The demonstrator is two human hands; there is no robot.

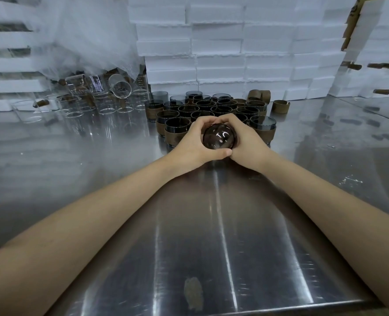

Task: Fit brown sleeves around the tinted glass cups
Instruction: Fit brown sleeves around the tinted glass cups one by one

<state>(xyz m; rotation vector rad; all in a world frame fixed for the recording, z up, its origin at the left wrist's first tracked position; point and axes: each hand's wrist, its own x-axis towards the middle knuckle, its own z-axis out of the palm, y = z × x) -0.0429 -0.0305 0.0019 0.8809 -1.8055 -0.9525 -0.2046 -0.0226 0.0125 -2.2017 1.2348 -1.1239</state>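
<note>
Tinted glass cup [219,136] is held between both hands just above the steel table [211,236], directly in front of the packed group of sleeved cups [189,110]. One round, dark, glossy end of it is turned toward the camera; which end cannot be told. The left hand [190,143] is wrapped round the cup's left side, its fingers [202,122] curled over the far edge and its thumb [222,153] laid along the near edge. The right hand [248,141] is clasped round the right side, its fingers [232,120] bent over the top, where they are met by those of the left hand. Both sets of fingers are closed tightly on the glass, with no gaps seen between them. Whether a brown sleeve is already on this cup cannot be told, since its wall is covered by the hands. Loose brown sleeves [280,106] are seen lying right of the group, near its back. Clear glasses [93,103] are gathered to the left, some tipped over, under a plastic sheet [86,35]. White foam boxes [220,53] are stacked behind.
</note>
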